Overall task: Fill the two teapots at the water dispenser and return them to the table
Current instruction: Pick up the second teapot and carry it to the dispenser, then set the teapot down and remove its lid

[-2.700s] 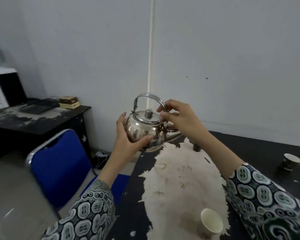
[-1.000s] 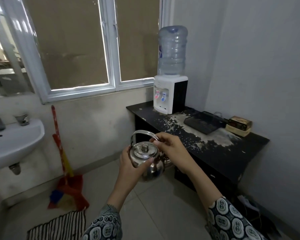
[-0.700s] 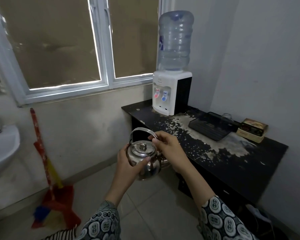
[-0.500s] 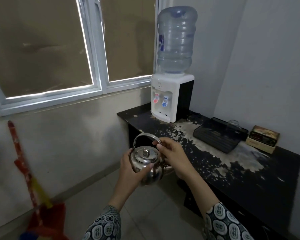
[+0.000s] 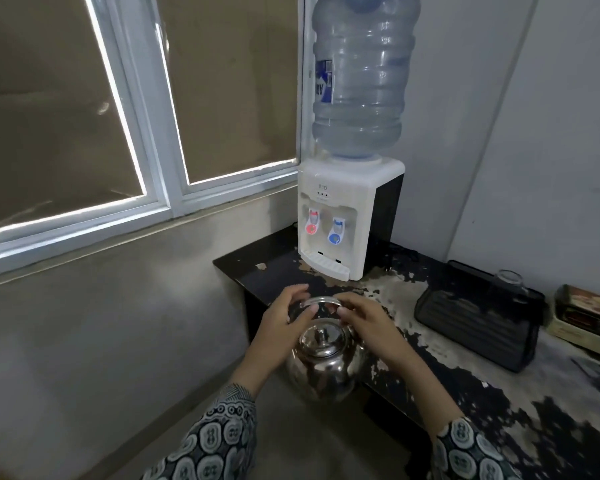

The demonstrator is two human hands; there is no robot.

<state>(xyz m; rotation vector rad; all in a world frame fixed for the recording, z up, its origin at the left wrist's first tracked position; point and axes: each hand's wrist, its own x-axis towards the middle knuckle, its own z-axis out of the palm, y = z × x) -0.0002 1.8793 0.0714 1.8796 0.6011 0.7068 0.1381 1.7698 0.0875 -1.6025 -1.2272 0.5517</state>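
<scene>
We hold a shiny steel teapot in front of us with both hands, its lid on and the knob facing up. Our left hand is curled round the left end of the arched handle, thumb laid across the bar and fingers behind it. Our right hand pinches the same handle from the other side, fingertips on the bar just beside the left thumb. The pot's belly hangs below and between both wrists, in the air, at the near edge of a black table with peeling paint that runs off to the right of our right hand.

Beyond the hands, up and a little right, stands a white water dispenser on that table, well apart from the teapot. It carries a big clear bottle on top and has a red tap and a blue tap over a small drip tray.

Further right of our right hand lies a black ribbed tray, with a small glass behind it and a flat tin beyond. To the left of our left hand are the grey wall and a white-framed window.
</scene>
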